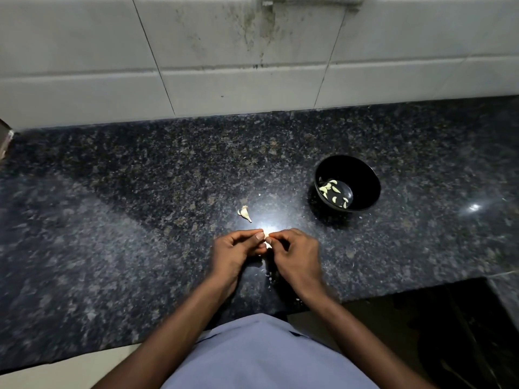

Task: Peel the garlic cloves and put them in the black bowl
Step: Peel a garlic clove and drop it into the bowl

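Both hands are bunched together over the dark speckled granite desk [140,220], working on one garlic clove [267,240] pinched between them. The left hand [236,248] has its fingers [250,236] curled round the clove to keep it steady, and the right hand [295,251] has its fingertips nipped onto the top edge, probably so it can tear the papery skin away while the other hand braces. The clove itself is mostly hidden and washed out by a bright glare on the stone, so only a small pale sliver shows; can't tell how much skin is left on it. The black bowl [365,175] sits up and to the right of the hands, close enough for an easy drop, and it already holds a handful of peeled cloves [332,193], pale yellowish and curved, lying loose on the bottom. Up and to the left of the hands there's an unpeeled clove [244,213] with its skin tail sticking out, looks like it's next in line. A few tiny skin flecks [269,276] lie just below the hands.
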